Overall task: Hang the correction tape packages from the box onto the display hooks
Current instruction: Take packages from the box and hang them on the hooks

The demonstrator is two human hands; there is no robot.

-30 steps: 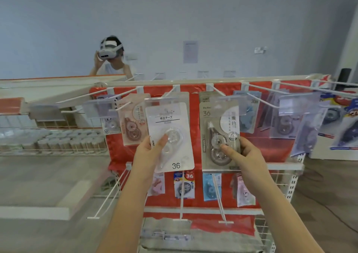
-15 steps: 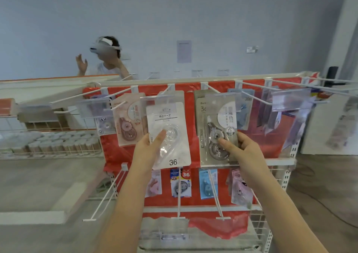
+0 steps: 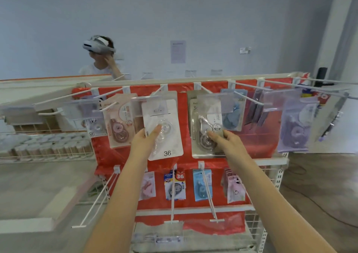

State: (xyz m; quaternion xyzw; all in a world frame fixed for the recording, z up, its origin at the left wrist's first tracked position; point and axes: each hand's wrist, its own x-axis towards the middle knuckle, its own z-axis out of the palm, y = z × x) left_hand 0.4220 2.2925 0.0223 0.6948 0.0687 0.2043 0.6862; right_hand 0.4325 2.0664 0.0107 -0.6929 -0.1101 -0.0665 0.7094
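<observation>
The left hand pinches the white carded correction tape package marked 36 at its lower left edge, against the red-backed display rack. The right hand grips the grey carded correction tape package just beside it, lower right.

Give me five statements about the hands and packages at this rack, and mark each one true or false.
1. The left hand holds a white package marked 36. True.
2. The right hand hangs empty at the person's side. False: it holds a grey package at the top row.
3. Both held packages are up at the top row of hooks. True.
4. The panel behind the hooks is blue. False: it is red.
5. Packages also hang on the lower row. True.
</observation>
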